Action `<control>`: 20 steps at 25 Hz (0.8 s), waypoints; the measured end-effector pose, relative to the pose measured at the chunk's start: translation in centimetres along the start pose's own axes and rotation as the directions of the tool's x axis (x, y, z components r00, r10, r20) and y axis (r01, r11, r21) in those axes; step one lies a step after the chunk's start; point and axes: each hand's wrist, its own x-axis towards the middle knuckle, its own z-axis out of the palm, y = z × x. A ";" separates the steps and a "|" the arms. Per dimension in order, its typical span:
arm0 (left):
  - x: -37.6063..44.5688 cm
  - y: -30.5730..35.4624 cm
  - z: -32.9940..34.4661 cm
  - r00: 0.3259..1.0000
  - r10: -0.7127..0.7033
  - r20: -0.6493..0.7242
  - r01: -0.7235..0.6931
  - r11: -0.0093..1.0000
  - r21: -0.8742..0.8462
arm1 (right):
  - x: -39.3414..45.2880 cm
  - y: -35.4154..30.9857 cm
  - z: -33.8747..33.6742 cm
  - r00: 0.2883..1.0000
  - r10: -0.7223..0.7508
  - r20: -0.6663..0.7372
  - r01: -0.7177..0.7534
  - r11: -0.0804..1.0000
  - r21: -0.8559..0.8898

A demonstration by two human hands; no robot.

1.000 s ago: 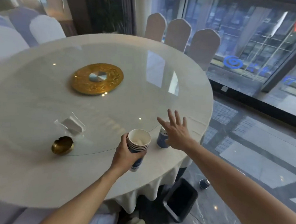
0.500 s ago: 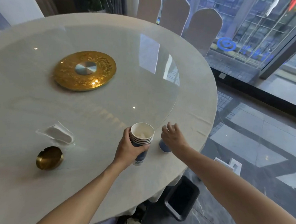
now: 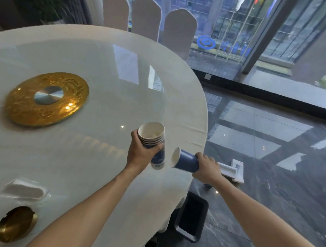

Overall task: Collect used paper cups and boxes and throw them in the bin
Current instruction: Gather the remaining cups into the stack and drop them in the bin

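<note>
Head view: left hand (image 3: 139,153) grasps a nested cup stack (image 3: 154,143) upright at centre frame. Right hand (image 3: 206,165) grips a single blue cup (image 3: 185,161) tipped sideways, just at the stack's 4 o'clock. Bin (image 3: 192,217) on the floor at 6 o'clock, nothing dumped yet. White box (image 3: 232,169) on the floor remains, probably another cup beside it.

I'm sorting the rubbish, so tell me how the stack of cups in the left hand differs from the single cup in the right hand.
The stack of nested blue-and-white paper cups stands nearly upright in the left hand, mouth up; the single blue paper cup lies tipped sideways in the right hand, mouth toward the stack. The stack shows several rims, the single cup one. Both are held above the table's edge.
</note>
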 end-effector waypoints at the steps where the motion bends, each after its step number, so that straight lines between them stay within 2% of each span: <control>1: 0.5 0.8 1.0 1.000 0.021 0.000 -0.021 1.000 -0.019 | -0.7 1.2 0.5 0.999 0.035 0.008 -0.035 0.995 0.093; 4: 1.1 3.1 4.2 0.996 0.072 0.047 -0.069 0.995 -0.070 | -3.2 3.4 1.7 0.996 0.085 0.040 -0.094 0.920 0.381; 8: 0.9 5.0 9.3 0.966 0.165 0.200 -0.143 0.983 -0.118 | -5.7 5.6 1.9 0.979 0.191 0.067 -0.191 0.759 0.623; 13: -1.0 5.5 14.8 0.843 0.173 0.510 -0.133 0.985 -0.113 | -7.8 8.5 1.8 0.955 0.290 0.062 -0.229 0.589 0.775; 18: -3.2 4.0 18.5 0.726 0.122 0.677 -0.119 0.992 -0.050 | -9.2 10.0 1.9 0.946 0.322 0.039 -0.195 0.467 0.863; 20: -4.0 3.7 19.0 0.715 0.112 0.690 -0.106 0.993 -0.051 | -9.7 10.4 2.2 0.946 0.321 0.045 -0.195 0.453 0.870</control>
